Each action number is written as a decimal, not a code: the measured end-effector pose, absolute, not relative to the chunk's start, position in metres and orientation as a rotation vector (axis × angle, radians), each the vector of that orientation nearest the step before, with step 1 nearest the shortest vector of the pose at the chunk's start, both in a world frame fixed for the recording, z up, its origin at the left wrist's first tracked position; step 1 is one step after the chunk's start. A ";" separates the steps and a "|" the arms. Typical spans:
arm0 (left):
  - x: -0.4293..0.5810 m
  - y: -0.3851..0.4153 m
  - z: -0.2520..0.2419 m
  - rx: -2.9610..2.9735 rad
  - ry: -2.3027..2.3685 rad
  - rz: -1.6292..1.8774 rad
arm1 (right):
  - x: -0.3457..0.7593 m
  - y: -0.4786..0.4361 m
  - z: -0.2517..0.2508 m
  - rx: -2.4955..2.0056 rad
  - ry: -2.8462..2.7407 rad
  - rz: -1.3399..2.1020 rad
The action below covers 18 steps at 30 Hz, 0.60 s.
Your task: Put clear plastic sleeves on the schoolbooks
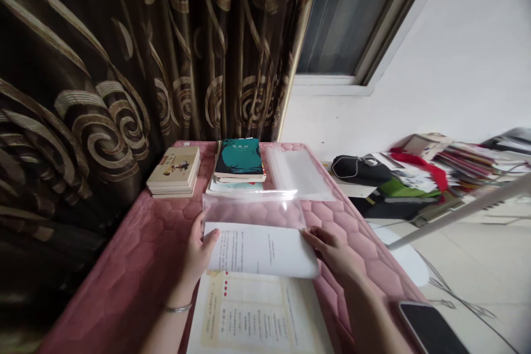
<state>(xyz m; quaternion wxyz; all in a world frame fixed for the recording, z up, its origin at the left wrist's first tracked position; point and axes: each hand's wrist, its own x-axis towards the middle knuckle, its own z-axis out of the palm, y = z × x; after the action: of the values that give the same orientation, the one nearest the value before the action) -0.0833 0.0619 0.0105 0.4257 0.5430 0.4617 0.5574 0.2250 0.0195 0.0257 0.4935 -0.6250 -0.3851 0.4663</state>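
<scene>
An open book (257, 312) lies close to me on the pink quilted surface, its text turned sideways to my view. Both hands hold its raised white printed leaf (261, 249) by the sides. My left hand (199, 240) is closed on the left edge, thumb on top and fingers behind. At the right edge, my right hand (327, 246) pinches the corner. A clear plastic book cover (255, 209) extends beyond the leaf, its far edge shiny and lifted. Whether the leaf sits inside the plastic I cannot tell.
Beyond lie a stack of beige books (174, 168), a pile topped by a teal book (239, 157), and clear plastic covers (301, 174). A phone (431, 326) rests at the right front edge. Patterned curtains (166, 55) hang behind; a cluttered shelf (415, 177) stands right.
</scene>
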 end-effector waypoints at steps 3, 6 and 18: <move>-0.083 0.061 0.013 1.356 1.156 1.399 | 0.225 0.019 0.024 -1.617 -0.906 0.988; -0.083 0.062 0.013 1.350 1.163 1.416 | 0.228 0.019 0.022 -1.576 -0.835 1.027; -0.086 0.062 0.010 1.352 1.155 1.408 | 0.227 0.016 0.030 -1.533 -0.758 0.995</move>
<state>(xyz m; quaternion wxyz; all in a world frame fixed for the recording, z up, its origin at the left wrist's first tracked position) -0.0864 0.0620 0.0097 0.4227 0.5402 0.4616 0.5626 0.2267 0.0163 0.0304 0.5495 -0.6474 -0.3201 0.4201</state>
